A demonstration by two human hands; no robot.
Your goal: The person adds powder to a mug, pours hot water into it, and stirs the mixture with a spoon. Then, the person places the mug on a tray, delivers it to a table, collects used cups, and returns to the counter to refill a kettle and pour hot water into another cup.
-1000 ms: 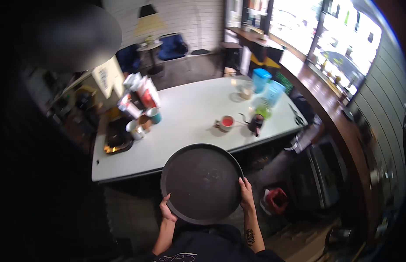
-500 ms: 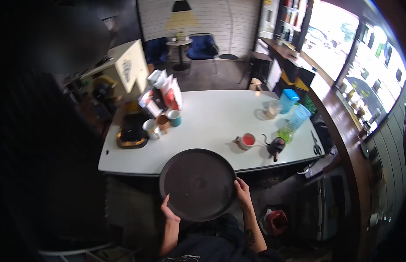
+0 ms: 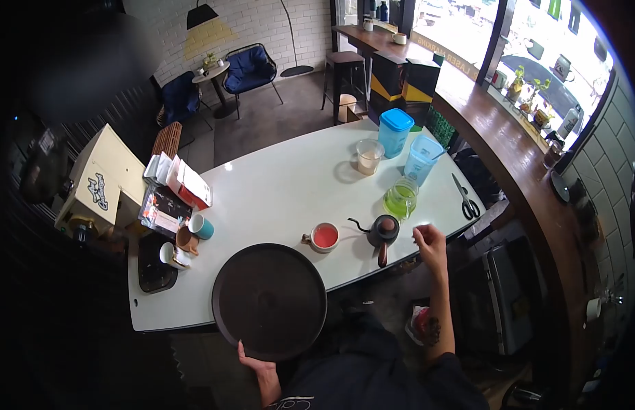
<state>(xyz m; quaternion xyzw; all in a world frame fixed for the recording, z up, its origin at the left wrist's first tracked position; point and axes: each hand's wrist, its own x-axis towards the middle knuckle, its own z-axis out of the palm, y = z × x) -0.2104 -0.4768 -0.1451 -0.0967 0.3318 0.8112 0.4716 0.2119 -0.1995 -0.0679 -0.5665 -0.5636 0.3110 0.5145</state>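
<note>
My left hand (image 3: 256, 361) grips the lower rim of a round dark tray (image 3: 269, 301), thumb on top, at the near edge of the white counter. My right hand (image 3: 430, 240) is off the tray, in the air just right of a black gooseneck kettle (image 3: 384, 231); its fingers are curled and whatever they may hold is too small to make out. Left of the kettle stands a cup of red liquid (image 3: 325, 236). Behind the kettle are a glass jug of green liquid (image 3: 401, 198), a clear cup with beige contents (image 3: 369, 157) and two blue plastic containers (image 3: 395, 133).
Scissors (image 3: 468, 198) lie at the right end of the white counter (image 3: 263, 184). Several mugs (image 3: 201, 227), packets (image 3: 187, 186) and a black tray (image 3: 157, 263) occupy its left end. A wooden ledge (image 3: 495, 143) runs along the window. Below the counter is a red-lined bin (image 3: 419, 322).
My right hand has let go of the tray and moved right and up, beside the kettle. The tray, now in my left hand alone, has shifted left, and the view has turned.
</note>
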